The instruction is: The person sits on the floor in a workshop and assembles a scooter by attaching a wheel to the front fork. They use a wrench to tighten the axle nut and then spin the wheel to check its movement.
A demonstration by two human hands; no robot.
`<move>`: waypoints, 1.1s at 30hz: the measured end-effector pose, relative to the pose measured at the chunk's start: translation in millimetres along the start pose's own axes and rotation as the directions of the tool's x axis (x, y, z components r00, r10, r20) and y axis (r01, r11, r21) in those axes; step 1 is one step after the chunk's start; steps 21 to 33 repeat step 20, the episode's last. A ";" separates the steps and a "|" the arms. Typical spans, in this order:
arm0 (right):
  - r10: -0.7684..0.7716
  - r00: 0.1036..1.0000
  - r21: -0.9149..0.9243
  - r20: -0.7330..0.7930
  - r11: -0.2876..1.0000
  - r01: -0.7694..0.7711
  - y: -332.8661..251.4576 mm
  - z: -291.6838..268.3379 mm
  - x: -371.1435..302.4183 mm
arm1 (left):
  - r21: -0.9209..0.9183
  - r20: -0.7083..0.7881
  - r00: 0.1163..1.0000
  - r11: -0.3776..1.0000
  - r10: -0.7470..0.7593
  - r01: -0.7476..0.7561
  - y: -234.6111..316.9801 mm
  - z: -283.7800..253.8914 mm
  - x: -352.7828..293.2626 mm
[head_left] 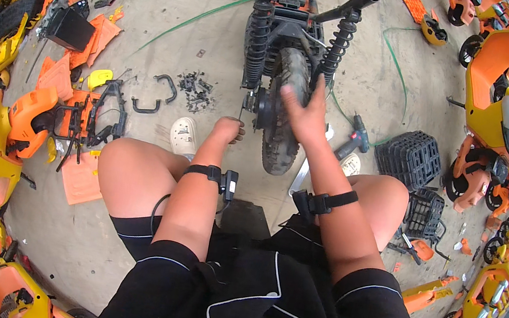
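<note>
In front of me a rear wheel (281, 138) with a knobby black tyre stands under a stripped scooter frame (296, 28). My right hand (305, 115) lies along the right side of the tyre, fingers and thumb stretched apart. Left of the wheel hub (266, 108), my left hand (228, 129) is closed, its fingers curled toward the wheel. A thin dark rod seems to rise from that hand beside the hub; what the fingers hold is too small to make out. Two shock absorbers, the left one (257, 41) and the right one (339, 45), flank the wheel.
A cordless drill (355, 139) lies right of the wheel, beside a black crate (408, 158). Small black parts (194, 90) and curved black handles (161, 95) are scattered to the left. Orange panels (80, 177) and yellow scooters (503, 100) line both sides. A green hose (197, 18) crosses the floor.
</note>
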State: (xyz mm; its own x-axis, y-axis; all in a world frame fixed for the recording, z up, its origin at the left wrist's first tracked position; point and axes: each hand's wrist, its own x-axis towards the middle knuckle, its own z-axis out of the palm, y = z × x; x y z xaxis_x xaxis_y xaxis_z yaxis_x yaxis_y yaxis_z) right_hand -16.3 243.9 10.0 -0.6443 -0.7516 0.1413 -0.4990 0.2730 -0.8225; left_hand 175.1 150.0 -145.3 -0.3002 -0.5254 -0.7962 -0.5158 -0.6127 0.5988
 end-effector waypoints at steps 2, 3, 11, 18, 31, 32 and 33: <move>0.115 0.990 0.502 0.080 0.853 -0.139 -3.1 -23.0 19.7 | 0.004 0.024 1.000 1.000 0.004 -0.004 -0.9 -3.6 1.1; 0.151 0.973 0.776 0.175 0.587 -0.231 -15.2 -40.8 25.6 | 0.003 0.031 1.000 1.000 0.003 -0.003 -2.7 -7.6 1.1; 0.011 0.924 0.918 0.383 -0.120 -0.379 -46.5 -95.4 28.7 | 0.051 0.015 0.999 0.998 -0.034 0.033 -2.8 -2.9 11.6; 0.341 0.868 0.588 0.362 0.639 -0.496 3.3 -70.8 28.6 | 0.409 0.012 0.996 0.909 0.088 -0.085 1.6 -7.1 21.8; 0.435 0.818 0.155 0.376 0.841 -0.519 -3.0 -54.6 20.7 | 0.550 -0.002 0.998 0.834 0.063 -0.051 3.2 -14.0 32.0; 0.435 0.818 0.155 0.376 0.841 -0.519 -3.0 -54.6 20.7 | 0.550 -0.002 0.998 0.834 0.063 -0.051 3.2 -14.0 32.0; 0.435 0.818 0.155 0.376 0.841 -0.519 -3.0 -54.6 20.7 | 0.550 -0.002 0.998 0.834 0.063 -0.051 3.2 -14.0 32.0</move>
